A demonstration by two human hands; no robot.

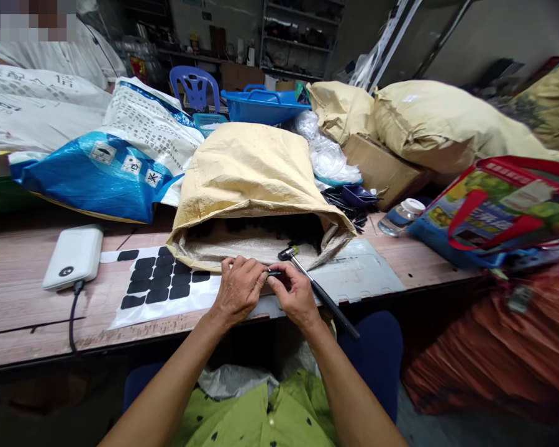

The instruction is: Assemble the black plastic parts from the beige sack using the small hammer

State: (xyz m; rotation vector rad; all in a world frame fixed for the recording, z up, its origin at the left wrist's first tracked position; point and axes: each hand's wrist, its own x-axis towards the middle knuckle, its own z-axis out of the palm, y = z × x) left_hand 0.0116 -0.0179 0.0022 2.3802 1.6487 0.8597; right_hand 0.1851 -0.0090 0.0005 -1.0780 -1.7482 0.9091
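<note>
Both my hands meet at the table's front edge, before the mouth of a yellow woven sack (251,164) with dark pieces inside. Between the fingertips of my left hand (242,287) and my right hand (292,292) is a small black piece (274,272), mostly covered, its kind unclear. Both hands are closed in a pinch on it. A hammer (326,301) with a black handle lies beside my right hand, its head at the sack's lip and its handle jutting past the table edge. Left of my left hand lies a white sheet of black rounded-square stickers (158,277).
A white power bank (73,257) with a black cable sits on the left of the table (18,310). A blue-and-white sack (116,155) lies behind it. To the right stand a clear bottle (400,217) and a colourful bag (498,211). A red sack (498,347) bulges below.
</note>
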